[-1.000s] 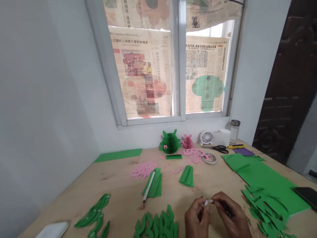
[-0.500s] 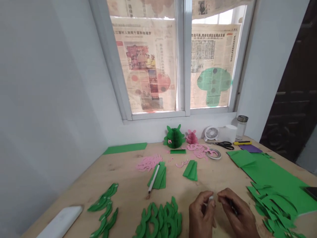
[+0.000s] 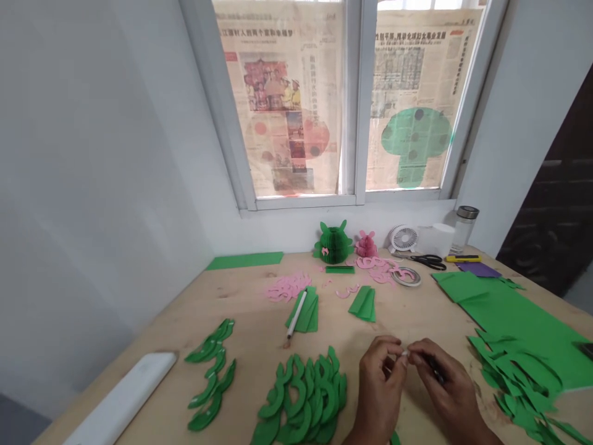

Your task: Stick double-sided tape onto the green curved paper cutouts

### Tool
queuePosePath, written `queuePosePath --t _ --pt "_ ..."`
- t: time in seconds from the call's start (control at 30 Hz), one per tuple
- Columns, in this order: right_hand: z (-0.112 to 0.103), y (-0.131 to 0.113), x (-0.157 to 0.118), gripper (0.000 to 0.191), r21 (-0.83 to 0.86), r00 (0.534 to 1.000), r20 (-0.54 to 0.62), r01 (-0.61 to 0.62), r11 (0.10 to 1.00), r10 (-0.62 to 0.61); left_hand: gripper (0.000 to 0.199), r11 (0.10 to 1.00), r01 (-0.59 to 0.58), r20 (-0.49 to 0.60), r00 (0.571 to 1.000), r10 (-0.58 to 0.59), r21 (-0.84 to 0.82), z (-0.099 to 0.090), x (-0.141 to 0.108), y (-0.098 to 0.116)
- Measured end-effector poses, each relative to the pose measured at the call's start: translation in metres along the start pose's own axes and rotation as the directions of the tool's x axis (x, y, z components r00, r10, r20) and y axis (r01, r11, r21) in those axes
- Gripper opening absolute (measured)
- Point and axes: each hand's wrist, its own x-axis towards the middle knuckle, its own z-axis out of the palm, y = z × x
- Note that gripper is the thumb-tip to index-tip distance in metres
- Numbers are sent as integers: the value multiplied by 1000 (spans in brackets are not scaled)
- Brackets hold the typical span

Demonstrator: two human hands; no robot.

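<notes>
My left hand [image 3: 382,380] and my right hand [image 3: 442,377] meet fingertip to fingertip above the wooden table [image 3: 259,334]. A tiny white piece [image 3: 404,353] shows pinched at the tips of my left hand. My right hand is curled, with a dark slim object [image 3: 435,369] lying in it; its kind is unclear. Left of my hands lies a heap of curved green paper pieces [image 3: 308,395]. Farther left are more green curved pieces with white strips [image 3: 210,389]. Green paper strips [image 3: 365,303] lie beyond my hands, and a white pen [image 3: 297,314] rests on another green stack [image 3: 306,318].
Green sheets [image 3: 519,321] and green scraps [image 3: 514,371] lie at the right. At the back stand a green paper figure [image 3: 334,243], a pink one [image 3: 367,245], a fan [image 3: 404,238], scissors [image 3: 428,262] and a bottle [image 3: 464,228]. A white block [image 3: 123,398] lies front left.
The view has tilted down and shifted left. My hands have come together, and their fingertips now meet at the small white piece.
</notes>
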Motion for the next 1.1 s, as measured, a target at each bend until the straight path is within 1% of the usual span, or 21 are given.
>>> queuePosePath --t 0.1,0.2,0.37,0.43,0.53,0.63,0.73,0.8,0.93,1.1 --pt "0 1 1 11 18 997 34 -77 997 76 14 999 -29 -3 1000 29 -37 0 2 -6" --pt "0 1 1 13 42 988 52 -147 988 144 18 999 -16 1 1000 16 -43 1 2 -10" --pt "2 -4 5 17 115 971 81 -232 966 224 19 999 3 41 999 -2 -43 -1 2 -9" --pt "2 -6 8 23 124 958 64 -286 950 280 19 999 21 49 999 -19 -39 -2 2 -9" --pt "0 -9 12 28 153 931 37 -365 918 364 20 997 44 14 999 -44 -57 -2 3 -10" --pt "-4 -12 15 27 127 907 88 -420 899 411 21 994 75 -10 997 -76 -84 -4 5 -9" --pt "-7 -15 17 31 121 894 236 -415 902 380 21 992 86 -3 996 -87 -90 -6 6 -4" --pt "-9 -17 17 34 129 895 301 -380 916 329 19 992 70 -9 997 -72 -104 -8 8 0" --pt "-10 -18 18 38 110 902 337 -323 940 270 18 991 50 -3 999 -51 -125 -12 10 4" --pt "-8 -14 19 39 86 901 360 -291 953 243 18 985 86 20 996 -84 -153 -16 12 5"
